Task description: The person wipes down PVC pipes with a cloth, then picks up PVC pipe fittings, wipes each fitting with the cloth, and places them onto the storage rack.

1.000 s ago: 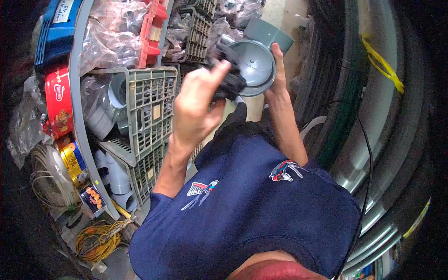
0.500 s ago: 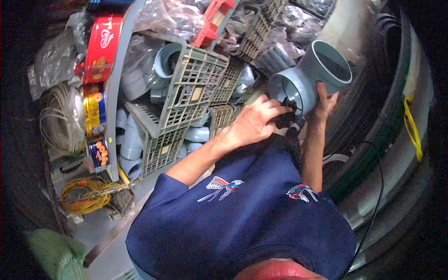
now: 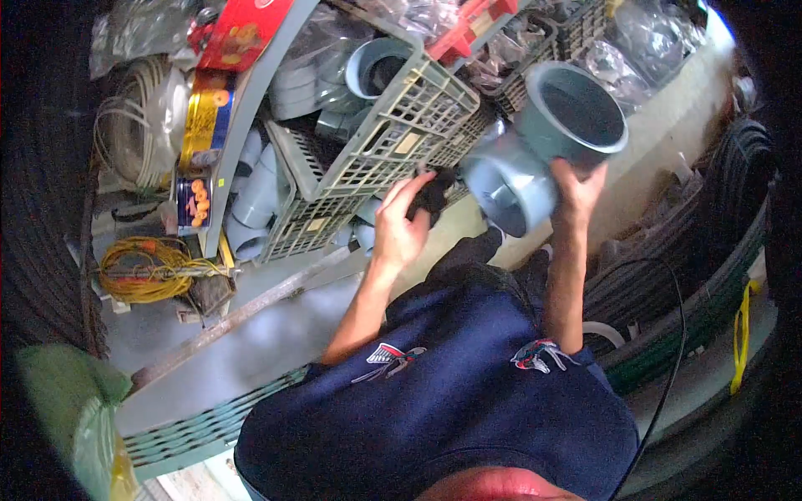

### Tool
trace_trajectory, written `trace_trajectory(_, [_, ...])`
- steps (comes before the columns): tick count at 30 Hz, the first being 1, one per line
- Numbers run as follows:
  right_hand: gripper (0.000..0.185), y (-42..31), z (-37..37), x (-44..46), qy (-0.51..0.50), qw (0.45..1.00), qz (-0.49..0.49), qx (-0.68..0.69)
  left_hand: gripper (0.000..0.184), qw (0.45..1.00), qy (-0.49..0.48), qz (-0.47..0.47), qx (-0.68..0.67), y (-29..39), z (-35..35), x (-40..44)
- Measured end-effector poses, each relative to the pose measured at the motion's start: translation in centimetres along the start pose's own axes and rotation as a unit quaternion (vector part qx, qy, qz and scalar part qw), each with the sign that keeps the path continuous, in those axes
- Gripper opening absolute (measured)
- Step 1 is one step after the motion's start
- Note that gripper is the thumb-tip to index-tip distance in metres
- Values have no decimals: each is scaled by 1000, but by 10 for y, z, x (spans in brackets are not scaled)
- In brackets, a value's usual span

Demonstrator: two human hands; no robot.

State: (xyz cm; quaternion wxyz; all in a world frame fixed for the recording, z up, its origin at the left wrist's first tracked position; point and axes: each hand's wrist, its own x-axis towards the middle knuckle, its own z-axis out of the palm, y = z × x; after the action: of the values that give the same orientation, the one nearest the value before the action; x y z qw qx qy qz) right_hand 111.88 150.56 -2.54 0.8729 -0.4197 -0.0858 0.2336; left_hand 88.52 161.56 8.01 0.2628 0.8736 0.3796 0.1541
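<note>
A grey plastic pipe tee [image 3: 511, 171], with wide round openings, is held up in front of me. My right hand [image 3: 578, 190] grips it from the right side, thumb against the wider upper socket. To its left, apart from the tee, my left hand [image 3: 403, 224] is closed on a dark, crumpled cloth [image 3: 433, 194]. The cloth sits between thumb and fingers, in front of a crate of fittings. What lies deep inside the tee's openings is too dark to make out.
Stacked plastic crates [image 3: 401, 125] hold more grey fittings and bagged parts. A red tray [image 3: 472, 33] rests above them. Left of the shelf post are cookie tins [image 3: 209, 117] and a yellow cable coil [image 3: 146, 269]. Black hose coils [image 3: 693, 217] stand at right.
My left hand has drawn the dark cloth away from the tee's opening, leftward. The tee has turned in my right hand, and its lower opening now faces more toward me. The view has shifted.
</note>
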Motion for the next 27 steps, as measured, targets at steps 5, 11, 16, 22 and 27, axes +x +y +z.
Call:
trace_trajectory(5, [118,-44,176,6,-178,945,-206,-182,49,995,48,-80,26,-95,-40,-70])
trace_trajectory(11, [123,26,300,-22,-90,947,-160,-263,47,988,66,-132,39,-115,-62,-119])
trace_trajectory(16, [118,47,326,-47,-22,942,-96,-322,49,983,45,-174,31,-129,-55,-144])
trace_trajectory(22, [109,54,314,-55,-61,938,-117,-321,54,972,140,-156,-108,-132,-69,-144])
trace_trajectory(27, [94,72,323,-58,-150,848,-157,-484,51,939,308,-44,-144,-79,-144,-83])
